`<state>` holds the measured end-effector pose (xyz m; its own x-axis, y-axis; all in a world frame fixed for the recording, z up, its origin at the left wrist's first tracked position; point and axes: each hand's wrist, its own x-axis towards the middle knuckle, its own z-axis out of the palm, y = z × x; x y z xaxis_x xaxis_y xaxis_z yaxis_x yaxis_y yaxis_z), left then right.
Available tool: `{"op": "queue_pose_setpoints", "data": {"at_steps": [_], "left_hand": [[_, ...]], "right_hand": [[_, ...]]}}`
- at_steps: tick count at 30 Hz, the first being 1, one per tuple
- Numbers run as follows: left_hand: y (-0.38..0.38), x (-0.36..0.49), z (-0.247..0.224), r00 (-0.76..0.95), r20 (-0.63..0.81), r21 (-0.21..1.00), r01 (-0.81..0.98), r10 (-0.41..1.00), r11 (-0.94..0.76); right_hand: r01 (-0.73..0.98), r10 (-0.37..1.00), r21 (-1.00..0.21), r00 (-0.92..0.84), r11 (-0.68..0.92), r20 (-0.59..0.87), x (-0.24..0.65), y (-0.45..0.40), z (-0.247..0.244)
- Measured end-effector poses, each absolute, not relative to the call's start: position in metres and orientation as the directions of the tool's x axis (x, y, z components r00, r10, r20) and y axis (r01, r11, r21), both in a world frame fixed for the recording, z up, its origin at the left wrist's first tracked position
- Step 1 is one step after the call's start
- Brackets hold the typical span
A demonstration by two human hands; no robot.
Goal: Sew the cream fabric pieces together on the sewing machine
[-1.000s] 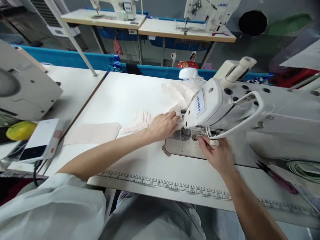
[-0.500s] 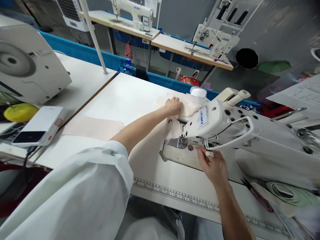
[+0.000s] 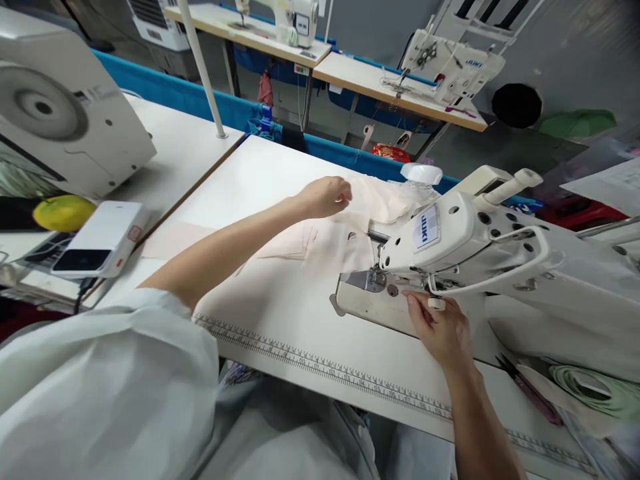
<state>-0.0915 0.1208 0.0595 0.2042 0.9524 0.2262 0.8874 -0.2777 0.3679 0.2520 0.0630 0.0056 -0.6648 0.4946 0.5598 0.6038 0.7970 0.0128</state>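
My left hand (image 3: 326,197) is raised above the pale pink cloth pieces (image 3: 290,241), left of the sewing machine (image 3: 463,233). Its fingers curl inward; whatever they may hold is hidden. More pale cloth (image 3: 383,199) lies bunched behind the machine's head, and one piece reaches close to the needle area. My right hand (image 3: 443,330) is at the front of the machine bed (image 3: 373,308), right of the needle plate. Its thumb and forefinger are drawn together near a small white knob (image 3: 437,304), and I cannot make out anything between them.
A ruler strip (image 3: 320,363) runs along the table's front edge. Dark-tipped snips (image 3: 533,393) and a coil of pale green cord (image 3: 583,387) lie at right. At left are a white power bank (image 3: 103,237), a yellow fruit-like object (image 3: 64,212) and another machine (image 3: 65,113).
My left hand has lifted off the cloth behind the machine and moved left, its forearm drawing back. Cloth pieces now show under it. My right hand stays beside the machine bed.
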Motion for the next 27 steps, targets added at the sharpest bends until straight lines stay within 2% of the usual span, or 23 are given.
{"op": "queue_pose_setpoints", "data": {"at_steps": [4,7,10,15,22,27], "left_hand": [[0.043,-0.120,0.061,0.179,0.178,0.385,0.892,0.968,-0.236],[0.003,-0.121,0.048,0.115,0.139,0.306,0.940,0.984,-0.153],[-0.012,-0.113,0.032,0.052,0.148,0.252,0.964,0.988,-0.088],[-0.012,-0.107,0.020,0.023,0.154,0.232,0.971,0.988,-0.059],[-0.010,-0.115,0.019,-0.038,0.173,0.293,0.956,0.984,-0.015],[-0.008,-0.120,0.019,-0.055,0.152,0.392,0.920,0.987,-0.009]], "right_hand": [[0.561,0.460,0.002,-0.680,0.828,0.572,0.250,0.059,0.005],[0.556,0.462,0.002,-0.693,0.831,0.553,0.248,0.057,0.003],[0.543,0.474,-0.038,-0.695,0.839,0.540,0.245,0.054,0.000],[0.544,0.508,-0.100,-0.682,0.833,0.526,0.245,0.052,-0.004],[0.572,0.549,-0.118,-0.678,0.812,0.490,0.246,0.052,0.000],[0.572,0.553,-0.116,-0.690,0.812,0.467,0.245,0.050,0.003]]}}
